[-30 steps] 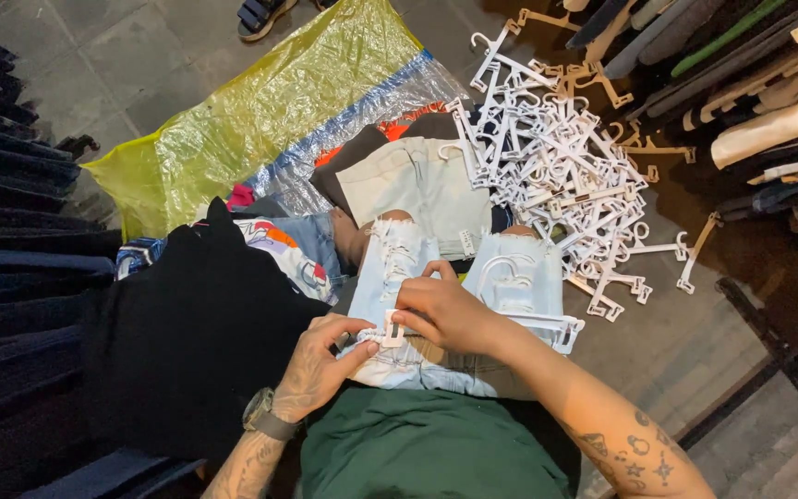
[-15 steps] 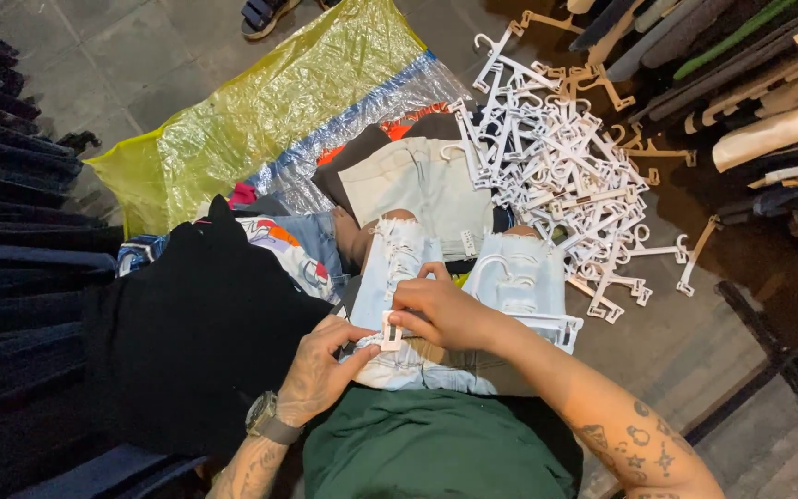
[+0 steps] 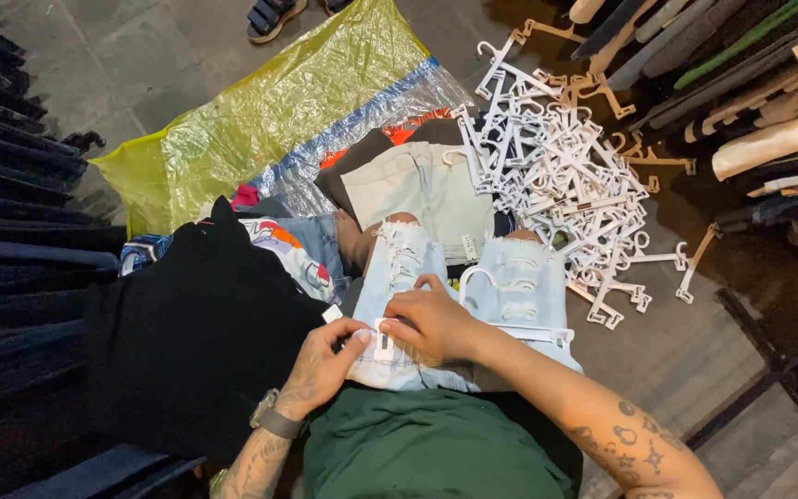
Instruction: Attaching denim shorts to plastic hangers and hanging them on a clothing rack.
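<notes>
While both hands work at the waistband, the pale ripped denim shorts (image 3: 473, 305) lie flat across the person's lap, legs pointing away from the body. A white plastic clip hanger (image 3: 510, 325) runs along the waistband, its hook curving up over the fabric between the two legs. The left hand (image 3: 320, 365) has thumb and forefinger pressed together on the hanger's left clip (image 3: 384, 340), pinching it against the denim. The right hand (image 3: 436, 322) lies palm-down just beside it, fingers curled onto the same clip and waistband (whether it grips or merely presses cannot be told). A dark wristwatch (image 3: 274, 420) sits on the left wrist.

Surroundings: a black garment (image 3: 191, 342) lies to the left of the lap, a printed garment (image 3: 293, 254) beyond it. A cream garment (image 3: 422, 189) lies ahead of the shorts, touching a loose heap of white hangers (image 3: 565, 176) on the tiled floor (image 3: 113, 65). A yellow plastic bag (image 3: 270, 120) spreads behind, well apart from the hands. Hung clothing (image 3: 750, 102) fills the upper right.
</notes>
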